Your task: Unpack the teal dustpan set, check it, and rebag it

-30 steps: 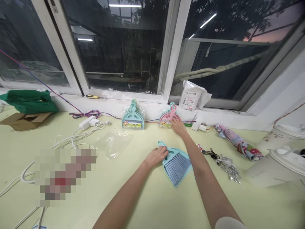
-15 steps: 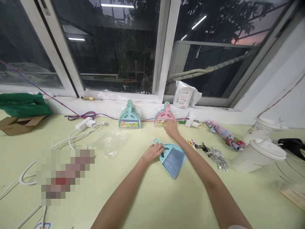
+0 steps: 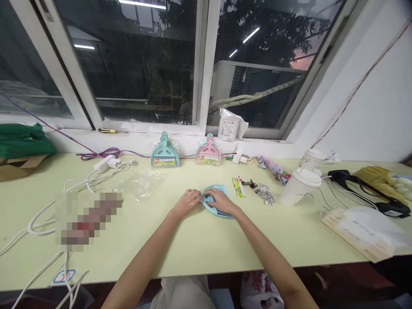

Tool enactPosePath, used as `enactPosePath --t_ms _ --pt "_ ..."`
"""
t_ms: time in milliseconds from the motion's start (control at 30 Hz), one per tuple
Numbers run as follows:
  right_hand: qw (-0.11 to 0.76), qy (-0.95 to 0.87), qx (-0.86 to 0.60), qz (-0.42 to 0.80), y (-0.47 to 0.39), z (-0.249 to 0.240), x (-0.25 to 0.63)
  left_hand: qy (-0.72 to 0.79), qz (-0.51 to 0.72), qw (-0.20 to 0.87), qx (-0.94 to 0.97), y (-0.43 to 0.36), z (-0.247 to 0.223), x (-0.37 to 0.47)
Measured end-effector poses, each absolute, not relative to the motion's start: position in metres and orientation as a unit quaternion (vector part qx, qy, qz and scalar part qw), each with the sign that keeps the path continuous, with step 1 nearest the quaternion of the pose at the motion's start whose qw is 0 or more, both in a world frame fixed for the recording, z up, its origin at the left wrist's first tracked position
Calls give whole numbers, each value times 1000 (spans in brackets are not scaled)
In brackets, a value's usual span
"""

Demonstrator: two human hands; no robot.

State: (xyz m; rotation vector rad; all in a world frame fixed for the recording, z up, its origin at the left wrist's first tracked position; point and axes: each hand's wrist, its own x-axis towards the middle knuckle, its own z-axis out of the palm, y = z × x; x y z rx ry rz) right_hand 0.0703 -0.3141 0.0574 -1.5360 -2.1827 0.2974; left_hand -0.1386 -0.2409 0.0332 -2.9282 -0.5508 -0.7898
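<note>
Both hands closed over a small blue dustpan-and-brush set (image 3: 216, 205) at the middle of a pale yellow-green table (image 3: 199, 249).

Head view: the left hand (image 3: 187, 202) pinched the set's handle end from 9 o'clock, fingers curled narrow, while the right hand (image 3: 222, 201) lay flat over the pan from 3 o'clock, holding it down. A pull from one side only could, by the look of it, have slid the light plastic toward the lidded paper cups (image 3: 301, 185) at 2 o'clock, or snagged the keys (image 3: 264, 193) just beside them. At 12 o'clock, bagged blue sets (image 3: 165, 152) and a pink set (image 3: 208, 152) leaned on the window sill (image 3: 135, 139); their printed labels, like the strip label (image 3: 238, 186) near the right hand, were too small to read.
</note>
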Motion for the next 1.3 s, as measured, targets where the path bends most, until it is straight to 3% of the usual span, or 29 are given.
enactPosePath --t_ms 100,200,300,433,600,833,967,1167,1300 --pt "222 -782 -575 92 -307 58 55 -296 -337 -171 -877 -241 32 -157" --pt "277 -760 -578 111 -297 51 48 -346 -350 -370 -788 -238 31 -166" --pt "349 -729 -578 115 -290 38 49 -371 -358 -415 -750 -235 32 -162" --pt "399 -709 -572 107 -290 25 54 -350 -353 -391 -775 -234 35 -156" --pt "381 -698 -590 141 -292 25 60 -280 -294 -304 -862 -229 36 -161" --pt "389 -718 -538 209 -296 27 67 -213 -226 24 -950 -244 39 -157" --pt "383 -708 -553 217 -294 27 66 -185 -147 106 -966 -253 42 -145" --pt "345 -702 -601 166 -292 27 58 -209 -132 101 -964 -249 33 -141" --pt "310 -727 -603 109 -302 37 55 -224 -262 24 -939 -247 31 -143"
